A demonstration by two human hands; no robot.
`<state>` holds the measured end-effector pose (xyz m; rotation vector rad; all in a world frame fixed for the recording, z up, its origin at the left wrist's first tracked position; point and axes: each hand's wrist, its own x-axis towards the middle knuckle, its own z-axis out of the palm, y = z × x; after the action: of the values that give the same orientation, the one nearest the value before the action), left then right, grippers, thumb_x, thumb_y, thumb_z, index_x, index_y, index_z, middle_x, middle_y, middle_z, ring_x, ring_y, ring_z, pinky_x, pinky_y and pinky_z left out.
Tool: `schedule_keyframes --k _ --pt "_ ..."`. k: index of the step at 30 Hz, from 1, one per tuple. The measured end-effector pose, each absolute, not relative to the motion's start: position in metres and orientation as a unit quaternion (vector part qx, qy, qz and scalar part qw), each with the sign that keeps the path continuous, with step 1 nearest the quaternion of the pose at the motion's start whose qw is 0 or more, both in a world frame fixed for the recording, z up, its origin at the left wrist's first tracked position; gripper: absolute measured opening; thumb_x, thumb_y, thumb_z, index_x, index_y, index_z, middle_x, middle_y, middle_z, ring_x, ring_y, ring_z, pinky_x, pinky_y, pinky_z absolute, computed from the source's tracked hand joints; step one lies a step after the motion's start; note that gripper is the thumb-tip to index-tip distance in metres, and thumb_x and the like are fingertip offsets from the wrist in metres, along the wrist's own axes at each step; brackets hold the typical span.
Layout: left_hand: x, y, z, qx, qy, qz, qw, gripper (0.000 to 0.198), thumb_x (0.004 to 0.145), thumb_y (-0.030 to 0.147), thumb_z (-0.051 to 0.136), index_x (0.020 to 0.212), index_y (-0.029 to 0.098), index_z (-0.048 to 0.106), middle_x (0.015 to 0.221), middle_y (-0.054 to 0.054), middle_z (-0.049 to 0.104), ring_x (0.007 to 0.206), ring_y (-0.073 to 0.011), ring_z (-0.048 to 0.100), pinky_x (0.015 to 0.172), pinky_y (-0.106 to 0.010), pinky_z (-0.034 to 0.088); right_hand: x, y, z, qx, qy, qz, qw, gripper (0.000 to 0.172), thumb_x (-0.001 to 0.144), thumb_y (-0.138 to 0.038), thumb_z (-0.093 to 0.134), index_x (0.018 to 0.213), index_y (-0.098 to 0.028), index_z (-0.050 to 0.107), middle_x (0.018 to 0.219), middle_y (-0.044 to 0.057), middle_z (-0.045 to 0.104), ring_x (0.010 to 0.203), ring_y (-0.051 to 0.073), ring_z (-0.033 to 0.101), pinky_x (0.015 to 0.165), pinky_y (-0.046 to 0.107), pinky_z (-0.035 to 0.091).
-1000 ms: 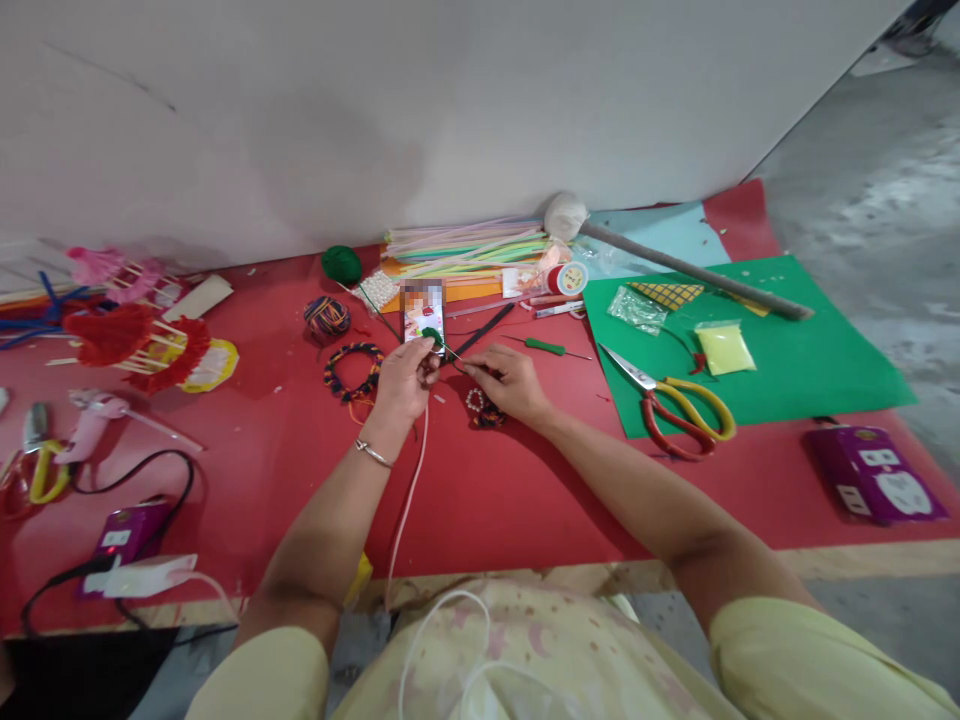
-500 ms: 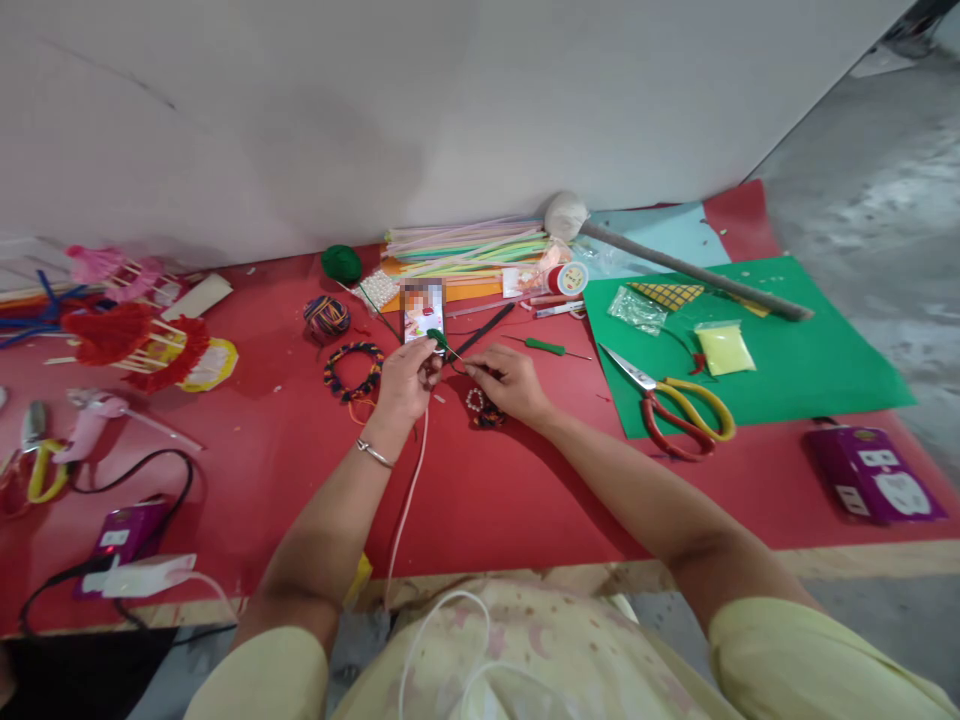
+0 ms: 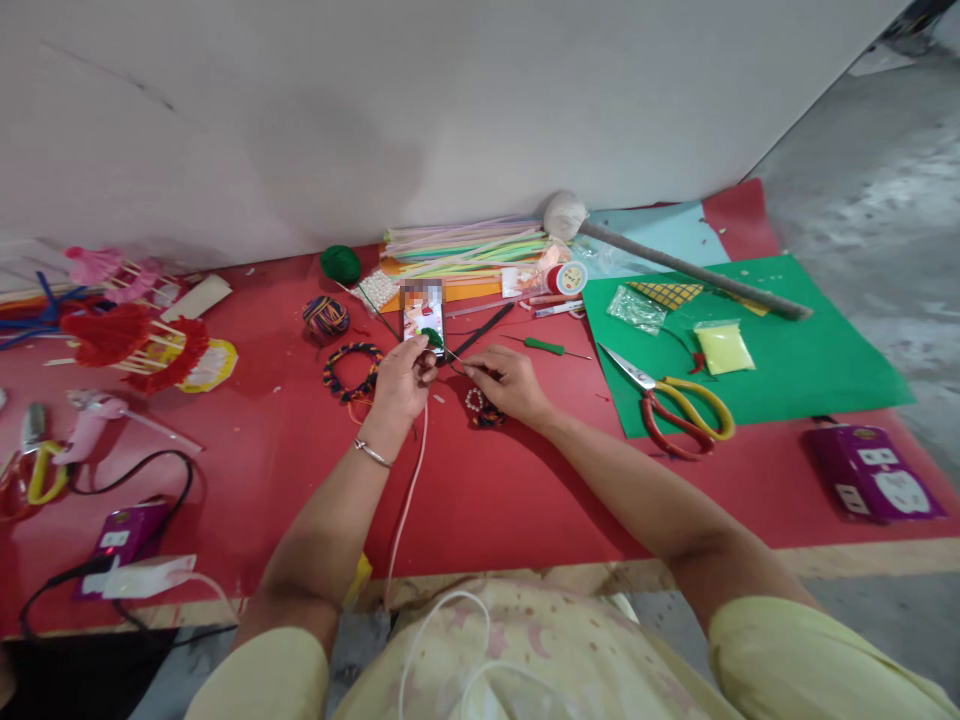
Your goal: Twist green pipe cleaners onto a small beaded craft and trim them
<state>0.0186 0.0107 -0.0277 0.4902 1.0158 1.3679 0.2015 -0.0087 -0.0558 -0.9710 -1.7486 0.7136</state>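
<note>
Pinched between the fingers of my left hand (image 3: 403, 380) is a small green crochet piece (image 3: 432, 338). My right hand (image 3: 514, 382) grips a thin metal crochet hook (image 3: 454, 356), its tip at the green piece. Green yarn runs back toward a ball of green yarn (image 3: 340, 264). A phone (image 3: 424, 308) with a lit screen lies just beyond my left hand, its lower part covered. Beside that hand is a dark braided ring (image 3: 352, 371) with orange bits. Close under my right hand sit a beaded ring (image 3: 475, 400) and a dark braided bundle (image 3: 491, 415).
Right of my hands lie a green-handled hook (image 3: 545, 346) and scissors (image 3: 679, 403) on green paper (image 3: 817, 340). A long stick (image 3: 697, 262) crosses behind. Multicoloured yarn (image 3: 327, 316), a glue gun (image 3: 94, 425) and purple power boxes (image 3: 874, 475) also occupy the red table. A white cable (image 3: 412, 490) runs forward.
My left hand has shifted very slightly to the left with the green piece. My right hand stays almost in place, still holding the hook.
</note>
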Motion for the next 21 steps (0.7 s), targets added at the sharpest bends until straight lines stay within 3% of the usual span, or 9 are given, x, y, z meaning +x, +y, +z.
schedule_keyframes --k 21 --pt "0.0186 0.0106 -0.0315 0.223 0.449 0.595 0.629 0.029 0.063 0.026 0.086 0.074 0.015 0.062 0.064 0.003 0.056 0.054 -0.0055 0.054 0.041 -0.016 0.028 0.2015 -0.0074 -0.0579 -0.396 -0.722 0.289 0.489 0.017 0.096 -0.029 0.064 0.098 -0.019 0.077 0.079 0.004 0.068 0.071 0.014 0.06 0.065 0.026 0.047"
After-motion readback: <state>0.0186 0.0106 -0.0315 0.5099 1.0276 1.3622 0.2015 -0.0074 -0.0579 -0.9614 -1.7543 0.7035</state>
